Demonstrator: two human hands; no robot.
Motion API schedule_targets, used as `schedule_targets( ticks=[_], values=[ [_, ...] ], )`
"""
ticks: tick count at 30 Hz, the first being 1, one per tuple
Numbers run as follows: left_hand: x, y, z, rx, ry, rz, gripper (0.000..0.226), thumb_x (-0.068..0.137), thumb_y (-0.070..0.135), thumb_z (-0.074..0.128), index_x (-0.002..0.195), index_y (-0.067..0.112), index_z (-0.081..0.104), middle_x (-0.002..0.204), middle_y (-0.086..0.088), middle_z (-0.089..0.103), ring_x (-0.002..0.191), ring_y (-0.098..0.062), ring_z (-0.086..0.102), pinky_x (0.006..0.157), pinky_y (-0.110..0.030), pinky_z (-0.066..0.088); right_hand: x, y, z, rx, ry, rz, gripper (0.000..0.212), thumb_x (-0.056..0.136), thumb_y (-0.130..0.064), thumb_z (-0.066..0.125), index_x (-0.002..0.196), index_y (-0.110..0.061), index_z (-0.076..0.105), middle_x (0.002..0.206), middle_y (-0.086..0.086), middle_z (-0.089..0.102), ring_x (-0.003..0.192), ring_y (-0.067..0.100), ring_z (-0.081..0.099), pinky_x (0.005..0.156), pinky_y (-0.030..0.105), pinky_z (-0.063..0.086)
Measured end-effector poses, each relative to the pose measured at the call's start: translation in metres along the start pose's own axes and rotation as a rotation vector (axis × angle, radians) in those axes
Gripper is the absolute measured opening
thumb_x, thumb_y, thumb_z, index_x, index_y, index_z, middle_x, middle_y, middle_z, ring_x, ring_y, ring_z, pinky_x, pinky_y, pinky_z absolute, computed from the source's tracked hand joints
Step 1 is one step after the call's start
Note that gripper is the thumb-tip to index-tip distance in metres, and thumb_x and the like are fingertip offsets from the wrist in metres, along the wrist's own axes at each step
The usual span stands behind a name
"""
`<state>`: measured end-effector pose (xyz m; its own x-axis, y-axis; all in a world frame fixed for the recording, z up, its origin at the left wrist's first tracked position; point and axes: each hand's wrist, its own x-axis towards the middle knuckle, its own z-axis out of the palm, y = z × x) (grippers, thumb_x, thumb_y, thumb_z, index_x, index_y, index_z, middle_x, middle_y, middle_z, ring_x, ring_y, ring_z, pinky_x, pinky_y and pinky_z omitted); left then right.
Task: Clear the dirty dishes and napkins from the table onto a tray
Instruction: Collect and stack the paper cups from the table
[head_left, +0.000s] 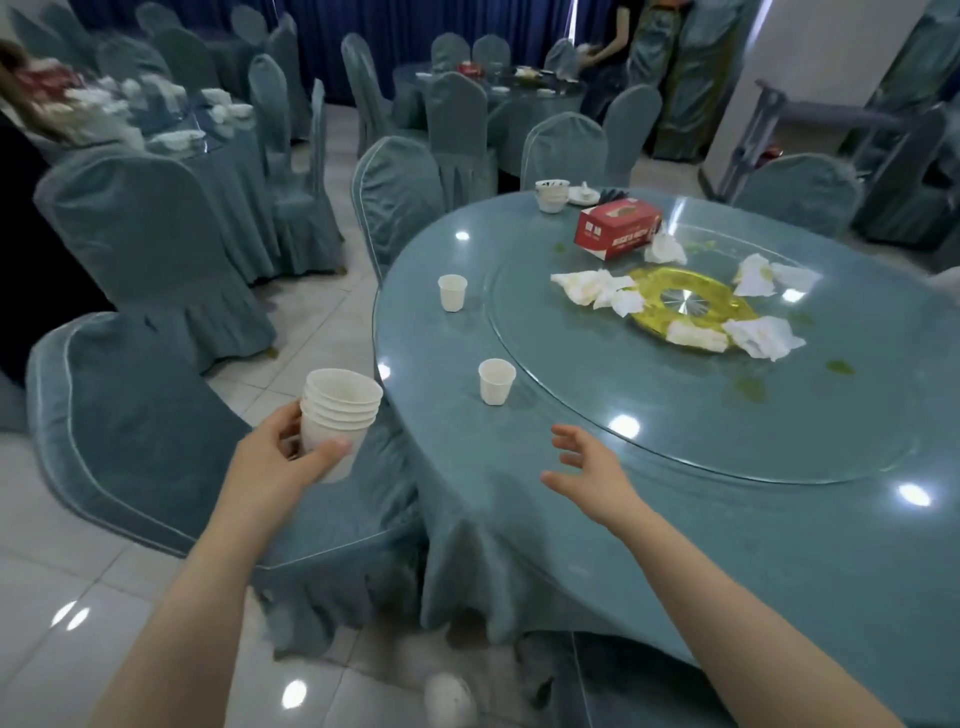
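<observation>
Fingers of left hand curl round a stack of white cups, held off the desk edge over a covered chair. Right hand hovers above the desk, fingers spread, holding nothing. Near it a single cup; another cup farther. Crumpled napkins lie around a gold turntable hub, red tissue box beyond.

Two paper cups stand on the round table, left of its glass turntable. Crumpled napkins lie on the turntable around its centre ring, with a tissue box behind them. Stacked bowls sit at the far edge.
</observation>
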<state>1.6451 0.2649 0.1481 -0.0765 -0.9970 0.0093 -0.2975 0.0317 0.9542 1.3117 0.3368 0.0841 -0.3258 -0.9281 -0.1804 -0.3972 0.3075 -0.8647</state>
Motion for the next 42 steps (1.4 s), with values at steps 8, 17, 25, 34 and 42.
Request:
schedule_targets(
  ticks=[8, 17, 25, 34, 42],
  values=[
    [0.110, -0.029, -0.035, 0.039, 0.107, -0.057, 0.052, 0.075, 0.022, 0.078, 0.120, 0.037, 0.057, 0.100, 0.025, 0.063, 0.091, 0.008, 0.060, 0.070, -0.013, 0.042, 0.161, -0.019, 0.054, -0.704, -0.005, -0.162, 0.086, 0.079, -0.025, 0.070, 0.148, -0.032, 0.019, 0.159, 0.000, 0.008, 0.145, 0.025, 0.010, 0.107, 0.036, 0.032],
    [0.255, -0.033, -0.028, 0.136, 0.094, -0.115, 0.050, 0.076, 0.019, 0.077, 0.118, 0.038, 0.057, 0.092, 0.023, 0.065, 0.077, 0.014, 0.061, 0.056, -0.004, 0.043, 0.288, -0.021, 0.070, -0.784, -0.234, -0.131, 0.070, 0.082, -0.027, 0.062, 0.145, -0.027, 0.033, 0.147, 0.002, 0.034, 0.134, 0.026, 0.036, 0.107, 0.031, 0.033],
    [0.334, -0.037, -0.017, 0.170, 0.057, -0.177, 0.057, 0.077, 0.022, 0.076, 0.130, 0.027, 0.055, 0.109, 0.010, 0.067, 0.095, -0.005, 0.062, 0.069, -0.017, 0.045, 0.403, -0.088, 0.077, -0.440, 0.046, -0.418, 0.065, 0.079, -0.021, 0.075, 0.137, -0.016, 0.045, 0.141, 0.004, 0.042, 0.130, 0.020, 0.039, 0.106, 0.028, 0.032],
    [0.357, -0.050, -0.019, 0.143, 0.153, -0.275, 0.054, 0.076, 0.022, 0.077, 0.122, 0.035, 0.053, 0.102, 0.021, 0.061, 0.091, -0.001, 0.059, 0.067, -0.014, 0.042, 0.513, -0.094, 0.104, -0.681, -0.100, -0.257, 0.068, 0.085, -0.022, 0.069, 0.144, -0.019, 0.037, 0.153, 0.011, 0.028, 0.140, 0.031, 0.027, 0.115, 0.038, 0.024],
    [0.363, -0.056, -0.025, 0.098, 0.164, -0.296, 0.060, 0.076, 0.021, 0.077, 0.130, 0.028, 0.053, 0.107, 0.017, 0.062, 0.094, 0.000, 0.059, 0.069, -0.015, 0.044, 0.508, -0.097, 0.128, -0.548, -0.276, -0.204, 0.073, 0.073, -0.017, 0.075, 0.139, -0.021, 0.044, 0.135, 0.012, 0.045, 0.123, 0.027, 0.047, 0.099, 0.023, 0.033]
  ],
)
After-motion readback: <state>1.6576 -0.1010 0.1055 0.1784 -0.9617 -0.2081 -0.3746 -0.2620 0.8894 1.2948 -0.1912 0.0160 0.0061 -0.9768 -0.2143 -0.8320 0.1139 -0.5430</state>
